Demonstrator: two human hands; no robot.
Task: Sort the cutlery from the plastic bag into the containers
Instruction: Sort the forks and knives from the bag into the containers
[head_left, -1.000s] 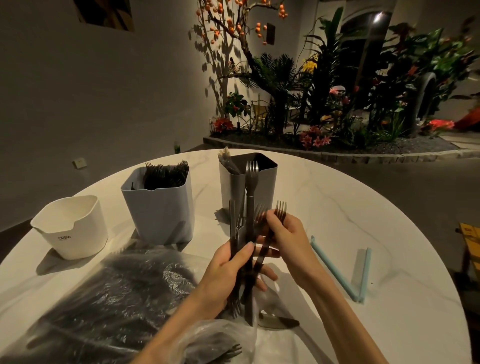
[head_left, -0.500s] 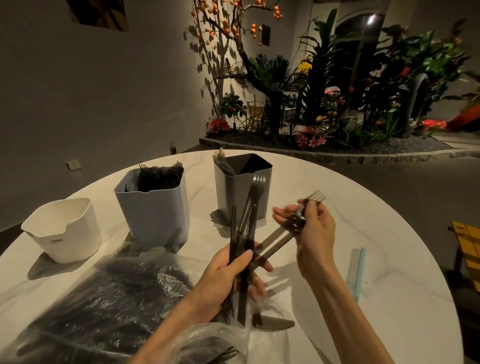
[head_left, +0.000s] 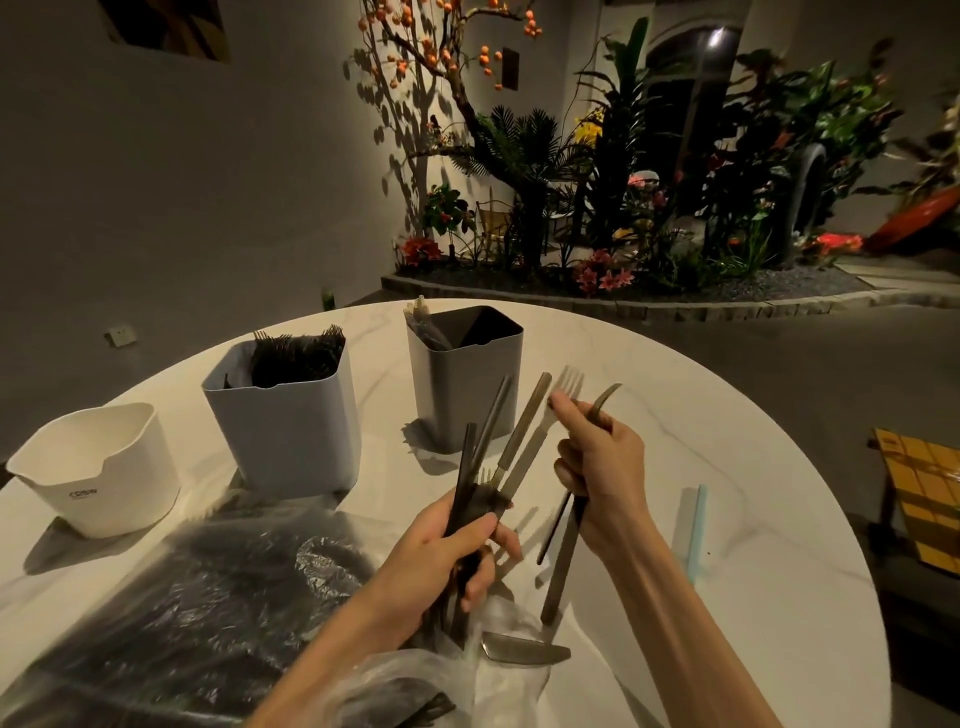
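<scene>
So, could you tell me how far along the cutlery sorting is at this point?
Partly done. The middle container already holds many dark forks; the grey container holds a few pieces. The left hand grips a bundle, the right hand has separated forks. The plastic bag still looks full, and the white container appears empty.

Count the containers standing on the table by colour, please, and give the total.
White container: 1
Light grey-blue container, holding dark forks: 1
Darker grey container: 1
Total: 3
</scene>
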